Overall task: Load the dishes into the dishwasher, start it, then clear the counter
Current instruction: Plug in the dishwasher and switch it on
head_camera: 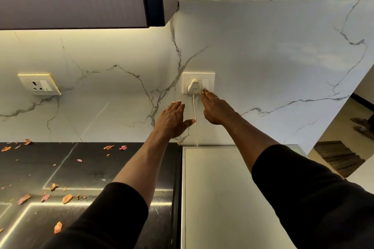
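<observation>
A white grey-veined marble wall (263, 56) backs a black polished worktop (101, 168) and, to its right, a pale grey flat-topped appliance (218, 188). The left hand (173, 120) is spread flat with straight fingers near the wall, holding nothing. The right hand (216, 110) reaches out, its fingers together and their tips on the switch of a cream wall socket plate (211, 76) above the appliance. A white plug (193, 86) sits in the plate, and its white cord (195, 123) drops behind the appliance. Orange-pink peel scraps (67, 198) litter the worktop.

Black counter (105, 170) — scattered orange-pink peel scraps (67, 198) on top
</observation>
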